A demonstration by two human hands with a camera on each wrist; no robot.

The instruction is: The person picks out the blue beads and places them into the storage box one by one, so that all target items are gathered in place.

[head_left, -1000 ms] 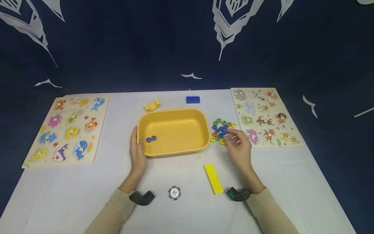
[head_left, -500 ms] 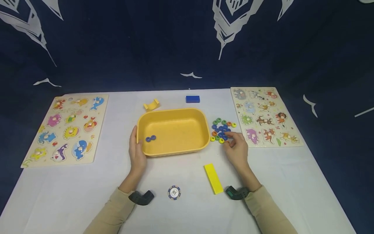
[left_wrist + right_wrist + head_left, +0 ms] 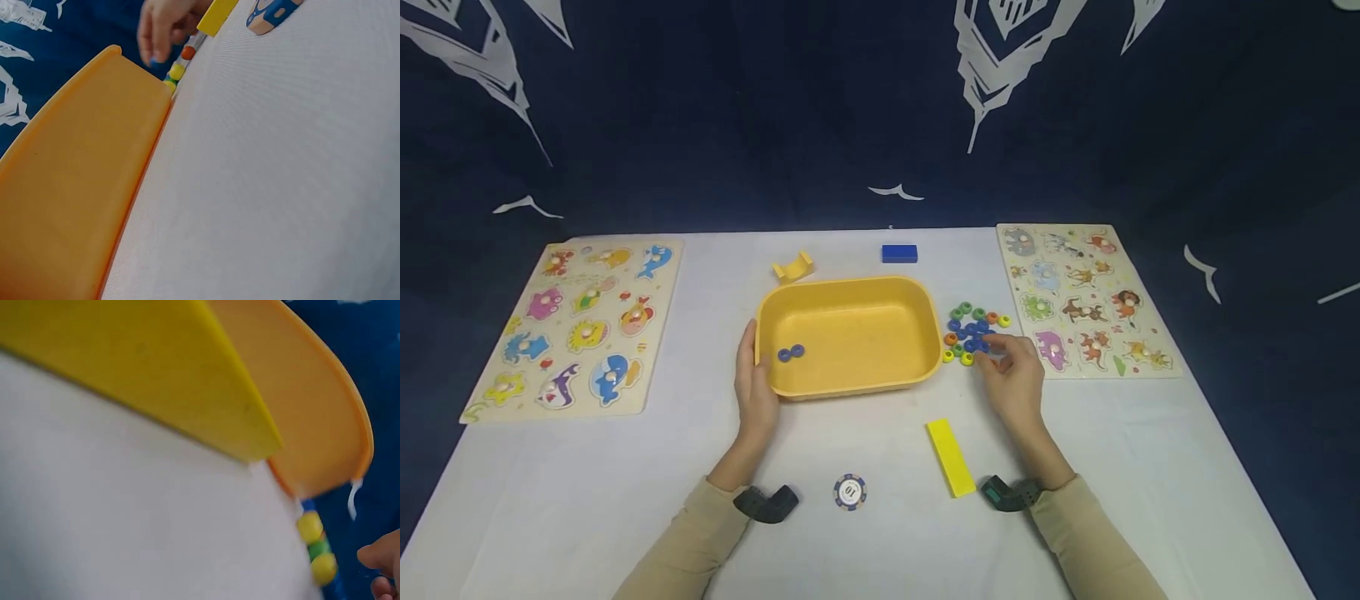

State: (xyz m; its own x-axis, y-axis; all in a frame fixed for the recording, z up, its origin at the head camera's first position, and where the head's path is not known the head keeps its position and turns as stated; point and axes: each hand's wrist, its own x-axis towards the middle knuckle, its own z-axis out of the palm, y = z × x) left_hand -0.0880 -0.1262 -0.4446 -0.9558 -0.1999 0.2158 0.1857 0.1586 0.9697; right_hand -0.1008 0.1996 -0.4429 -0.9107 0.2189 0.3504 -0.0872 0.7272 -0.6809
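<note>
A yellow plastic tray (image 3: 850,387) sits mid-table with two blue beads (image 3: 791,352) inside, near its left end. My left hand (image 3: 756,392) holds the tray's left side, fingers along the outer wall and thumb at the rim. To the right of the tray lies a loose cluster of blue, green, orange and yellow beads (image 3: 967,311). My right hand (image 3: 1013,379) is at the near right side of this cluster, thumb and forefinger together. In the left wrist view a blue bead (image 3: 155,62) shows at its fingertips, pinched there.
Animal puzzle boards lie at the left (image 3: 572,333) and right (image 3: 1082,300). Behind the tray are a yellow curved block (image 3: 793,267) and a blue block (image 3: 899,253). A yellow bar (image 3: 951,458) and a poker chip (image 3: 850,492) lie in front.
My right hand has shifted slightly left and lower over the blue beads, its fingers now closer together. The left hand and the tray keep their place; the head view has moved a little.
</note>
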